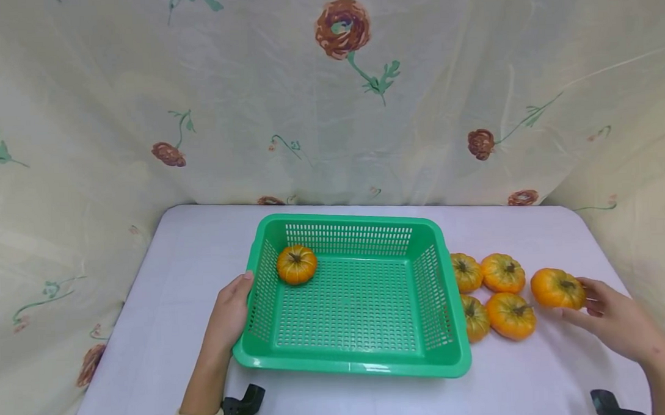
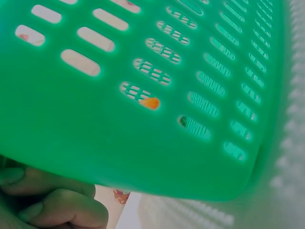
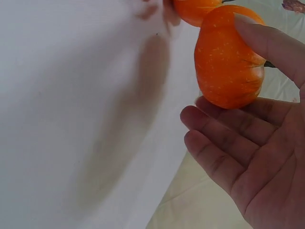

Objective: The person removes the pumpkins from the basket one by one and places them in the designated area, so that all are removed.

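My left hand grips the left side of a green plastic basket, its thumb on the rim. In the left wrist view, curled fingers show below the slotted basket wall. One small orange pumpkin sits inside the basket, toward the back left corner. At the right, my right hand pinches another small pumpkin. The right wrist view shows the thumb on one side of this pumpkin and fingers against its opposite side, the other fingers loosely extended.
Several more pumpkins lie clustered between the basket's right wall and my right hand; the basket rim partly hides two. A white cloth covers the table. Floral fabric hangs behind and at both sides. Dark wrist mounts show near the front edge.
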Demonstrator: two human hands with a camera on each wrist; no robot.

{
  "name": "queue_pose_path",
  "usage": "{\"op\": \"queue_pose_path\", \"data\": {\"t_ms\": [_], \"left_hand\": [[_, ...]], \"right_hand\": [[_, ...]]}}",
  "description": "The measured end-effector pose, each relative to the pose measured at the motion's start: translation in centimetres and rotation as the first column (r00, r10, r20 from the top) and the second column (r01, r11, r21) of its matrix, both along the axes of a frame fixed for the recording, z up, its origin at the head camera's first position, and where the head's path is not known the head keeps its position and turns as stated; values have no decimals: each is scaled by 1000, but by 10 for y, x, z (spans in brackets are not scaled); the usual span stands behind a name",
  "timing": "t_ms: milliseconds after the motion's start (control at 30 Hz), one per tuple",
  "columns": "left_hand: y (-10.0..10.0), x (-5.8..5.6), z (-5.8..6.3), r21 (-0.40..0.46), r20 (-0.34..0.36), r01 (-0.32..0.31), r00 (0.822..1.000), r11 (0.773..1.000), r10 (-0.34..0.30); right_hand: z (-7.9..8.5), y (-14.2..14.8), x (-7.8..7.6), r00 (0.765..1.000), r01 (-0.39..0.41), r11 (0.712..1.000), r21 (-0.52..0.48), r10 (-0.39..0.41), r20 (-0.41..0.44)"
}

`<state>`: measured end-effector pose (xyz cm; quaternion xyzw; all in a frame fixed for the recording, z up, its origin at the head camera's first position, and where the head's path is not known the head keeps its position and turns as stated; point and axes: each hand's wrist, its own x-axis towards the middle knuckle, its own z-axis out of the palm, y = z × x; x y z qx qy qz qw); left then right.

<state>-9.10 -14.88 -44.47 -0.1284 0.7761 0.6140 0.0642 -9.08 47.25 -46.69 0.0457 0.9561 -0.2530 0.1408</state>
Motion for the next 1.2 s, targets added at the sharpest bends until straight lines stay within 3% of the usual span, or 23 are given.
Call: {"op": "queue_pose_path", "data": {"t_ms": [333,1000,1200], "left_hand": [[-1,-1,-3,-14,7,-7,1000,1000,7],[1,-1,-2,-5,-4,-3,1000,1000,3],[1,-2,-3,-6,-7,-9,1000,1000,9]], "right_hand": [[-12,7,4,986,-21,1000,23,17,165],[-17,4,11,963,-26,999,21,19,270],[-18,5,10,963,-34,999,15,28,269]]}}
